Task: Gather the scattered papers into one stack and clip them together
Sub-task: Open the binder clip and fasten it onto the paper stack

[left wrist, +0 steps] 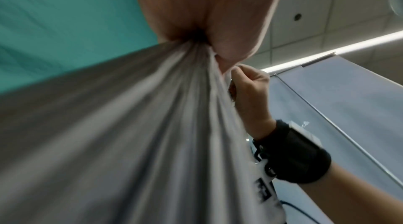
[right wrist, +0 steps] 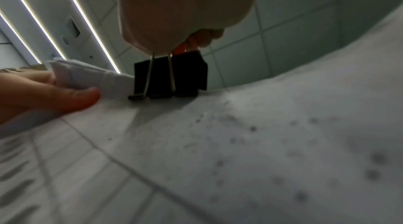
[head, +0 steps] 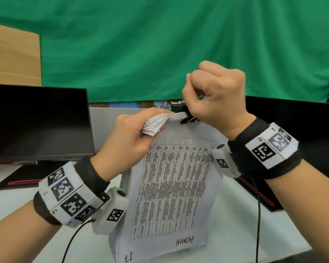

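Note:
A thick stack of printed papers [head: 171, 186] stands upright on the table, its top sheet a table of text marked "ADMIN". My left hand [head: 133, 133] grips the stack's top left corner, where the sheet edges fan out [head: 156, 123]. My right hand [head: 215, 95] is fisted above the top edge and pinches the wire handles of a black binder clip [head: 184, 115]. In the right wrist view the binder clip [right wrist: 170, 76] sits on the top edge of the papers [right wrist: 218, 150], beside my left thumb [right wrist: 72, 96]. The left wrist view shows the bunched papers [left wrist: 152, 133] held in my fingers.
A dark monitor [head: 36, 122] stands at the left and another dark screen [head: 302, 130] at the right, each on a black base with a red stripe. A green cloth [head: 160, 44] hangs behind. The white table [head: 235, 224] lies below, with black cables trailing from my wrists.

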`<control>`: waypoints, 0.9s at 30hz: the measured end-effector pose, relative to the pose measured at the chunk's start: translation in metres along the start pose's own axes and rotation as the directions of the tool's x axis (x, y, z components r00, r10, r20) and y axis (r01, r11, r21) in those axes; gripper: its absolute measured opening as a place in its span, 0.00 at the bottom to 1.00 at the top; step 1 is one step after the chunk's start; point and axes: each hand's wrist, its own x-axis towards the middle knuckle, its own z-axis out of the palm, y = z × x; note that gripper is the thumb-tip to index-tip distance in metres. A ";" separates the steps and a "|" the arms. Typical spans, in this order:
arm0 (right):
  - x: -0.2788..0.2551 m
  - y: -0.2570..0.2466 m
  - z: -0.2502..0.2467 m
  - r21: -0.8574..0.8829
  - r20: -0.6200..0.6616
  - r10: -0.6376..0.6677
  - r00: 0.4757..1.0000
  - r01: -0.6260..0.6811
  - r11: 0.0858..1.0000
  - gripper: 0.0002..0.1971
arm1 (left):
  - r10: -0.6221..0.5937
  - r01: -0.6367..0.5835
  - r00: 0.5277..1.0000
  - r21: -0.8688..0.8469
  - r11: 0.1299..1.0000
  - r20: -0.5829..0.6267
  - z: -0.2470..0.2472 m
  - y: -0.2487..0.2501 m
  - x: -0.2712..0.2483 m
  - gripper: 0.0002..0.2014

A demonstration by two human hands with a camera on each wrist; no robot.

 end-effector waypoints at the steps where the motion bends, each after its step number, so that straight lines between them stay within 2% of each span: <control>1: 0.003 0.000 0.004 0.056 0.052 0.032 0.998 -0.035 0.998 0.21 | 0.008 -0.008 1.000 0.010 1.000 -0.006 -0.001 0.000 0.000 0.12; 5: 0.010 0.002 0.019 0.170 0.220 0.158 0.963 -0.198 0.965 0.19 | -0.053 0.051 0.998 -0.045 0.998 -0.036 -0.006 -0.003 0.000 0.11; 9: 0.011 -0.001 0.031 0.156 0.353 0.189 0.916 -0.257 0.954 0.17 | -0.153 0.146 0.986 -0.095 0.985 -0.068 -0.007 -0.015 -0.002 0.11; 11: 0.011 -0.002 0.034 0.085 0.465 0.230 0.855 -0.301 0.950 0.19 | -0.196 0.187 0.979 -0.128 0.974 -0.058 -0.007 -0.025 0.000 0.09; 13: -0.002 0.008 0.034 -0.036 0.553 0.288 0.782 -0.323 0.946 0.27 | -0.266 0.255 0.963 -0.167 0.952 -0.043 -0.011 -0.037 0.003 0.08; 14: -0.015 0.016 0.033 -0.085 0.565 0.350 0.747 -0.369 0.926 0.33 | -0.336 0.320 0.941 -0.218 0.922 -0.040 -0.014 -0.044 0.005 0.08; 15: -0.032 0.021 0.032 -0.103 0.556 0.455 0.696 -0.486 0.868 0.40 | -0.423 0.395 0.906 -0.298 0.869 -0.032 -0.019 -0.050 0.005 0.09; 16: -0.056 0.021 0.030 -0.066 0.548 0.583 0.600 -0.664 0.745 0.45 | -0.506 0.460 0.862 -0.381 0.802 -0.022 -0.024 -0.056 0.004 0.09; 17: -0.081 0.014 0.027 0.003 0.580 0.680 0.449 -0.835 0.550 0.48 | -0.567 0.498 0.823 -0.462 0.734 -0.013 -0.029 -0.061 0.004 0.07; 18: -0.109 0.002 0.026 0.062 0.669 0.691 0.276 -0.946 0.318 0.48 | -0.610 0.514 0.793 -0.523 0.680 -0.013 -0.034 -0.065 0.003 0.06; 19: -0.141 -0.015 0.026 0.076 0.773 0.622 0.128 -0.991 0.109 0.47 | -0.643 0.521 0.766 -0.578 0.628 -0.008 -0.037 -0.070 0.004 0.04; 20: -0.168 -0.036 0.026 0.052 0.853 0.521 0.028 -0.998 -0.031 0.43 | -0.683 0.534 0.731 -0.622 0.573 -0.001 -0.039 -0.073 0.004 0.02; 22: -0.208 -0.079 0.029 -0.002 0.917 0.389 -0.091 -0.975 -0.224 0.35 | -0.774 0.583 0.632 -0.686 0.435 0.047 -0.040 -0.087 0.005 0.07; 24: -0.222 -0.107 0.034 0.013 0.898 0.410 -0.161 -0.921 -0.390 0.26 | -0.833 0.650 0.532 -0.703 0.290 0.149 -0.038 -0.104 -0.003 0.14; 26: -0.220 -0.118 0.040 0.020 0.887 0.414 -0.204 -0.880 -0.475 0.16 | -0.884 0.800 0.386 -0.572 0.180 0.263 -0.032 -0.123 -0.030 0.18; 27: -0.224 -0.122 0.044 -0.001 0.886 0.401 -0.234 -0.865 -0.502 0.13 | -0.902 0.887 0.290 -0.444 0.128 0.319 -0.026 -0.130 -0.052 0.17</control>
